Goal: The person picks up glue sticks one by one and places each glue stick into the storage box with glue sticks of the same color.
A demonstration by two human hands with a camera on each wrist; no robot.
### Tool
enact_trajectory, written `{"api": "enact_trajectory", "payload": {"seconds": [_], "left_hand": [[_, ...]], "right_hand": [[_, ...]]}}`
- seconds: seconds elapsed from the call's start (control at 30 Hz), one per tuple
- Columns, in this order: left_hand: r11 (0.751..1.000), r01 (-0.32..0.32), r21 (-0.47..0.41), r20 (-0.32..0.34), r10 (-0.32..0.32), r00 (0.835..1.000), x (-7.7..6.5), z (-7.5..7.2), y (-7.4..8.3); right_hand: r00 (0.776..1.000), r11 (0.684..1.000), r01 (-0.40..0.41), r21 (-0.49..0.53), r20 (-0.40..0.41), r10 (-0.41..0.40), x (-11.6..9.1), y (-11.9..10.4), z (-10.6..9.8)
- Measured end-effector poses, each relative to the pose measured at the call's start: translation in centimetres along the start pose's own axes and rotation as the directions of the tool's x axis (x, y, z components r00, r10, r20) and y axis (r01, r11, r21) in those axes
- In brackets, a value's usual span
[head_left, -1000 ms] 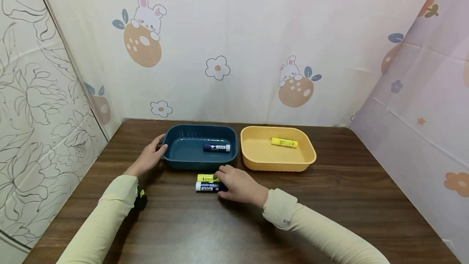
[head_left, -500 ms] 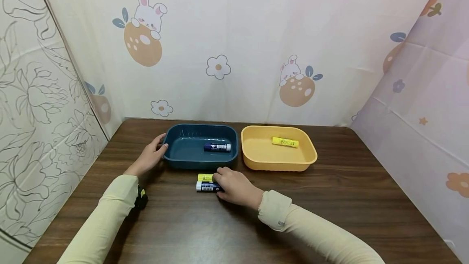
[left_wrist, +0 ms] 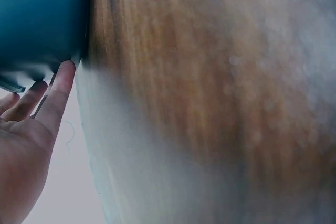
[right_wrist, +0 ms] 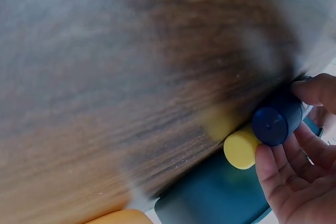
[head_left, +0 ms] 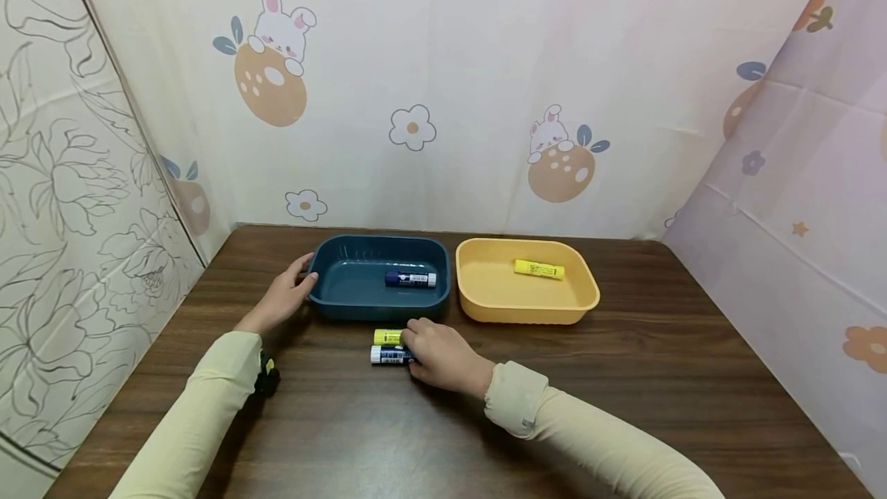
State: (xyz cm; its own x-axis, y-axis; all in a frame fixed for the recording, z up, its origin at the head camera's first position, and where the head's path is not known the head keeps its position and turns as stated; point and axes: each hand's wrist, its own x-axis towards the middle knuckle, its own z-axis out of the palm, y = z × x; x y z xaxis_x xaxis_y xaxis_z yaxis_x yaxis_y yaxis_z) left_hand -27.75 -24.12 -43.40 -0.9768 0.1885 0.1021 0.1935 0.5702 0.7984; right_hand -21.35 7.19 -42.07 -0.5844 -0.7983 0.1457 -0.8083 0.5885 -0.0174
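Note:
On the table lie a dark blue glue stick [head_left: 390, 355] with a white end and, right behind it, a yellow glue stick [head_left: 388, 336]. My right hand [head_left: 441, 353] covers their right ends. In the right wrist view, thumb and fingers pinch the dark blue stick [right_wrist: 277, 118], and one fingertip is at the end of the yellow stick [right_wrist: 241, 149]. My left hand [head_left: 282, 297] rests against the left end of the dark teal tray [head_left: 377, 313], its fingers extended along the wall in the left wrist view.
Another dark blue glue stick [head_left: 410, 279] lies inside the teal tray. To its right stands a yellow tray [head_left: 527, 315] holding a yellow glue stick [head_left: 539, 269]. Both trays sit near the back edge of the brown wooden table [head_left: 346, 437], before a printed curtain [head_left: 471, 175].
My right hand has shifted slightly left and toward me over the two glue sticks. The left hand stays at the teal tray.

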Motion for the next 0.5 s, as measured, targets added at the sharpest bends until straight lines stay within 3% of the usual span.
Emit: {"api": "enact_trajectory", "payload": {"seconds": [0.5], "left_hand": [[1.000, 0.009, -0.008, -0.001, -0.009, 1.000, -0.04, 0.00, 0.05]], "right_hand": [[1.000, 1.000, 0.026, 0.006, -0.016, -0.026, -0.20, -0.08, -0.06]]}}
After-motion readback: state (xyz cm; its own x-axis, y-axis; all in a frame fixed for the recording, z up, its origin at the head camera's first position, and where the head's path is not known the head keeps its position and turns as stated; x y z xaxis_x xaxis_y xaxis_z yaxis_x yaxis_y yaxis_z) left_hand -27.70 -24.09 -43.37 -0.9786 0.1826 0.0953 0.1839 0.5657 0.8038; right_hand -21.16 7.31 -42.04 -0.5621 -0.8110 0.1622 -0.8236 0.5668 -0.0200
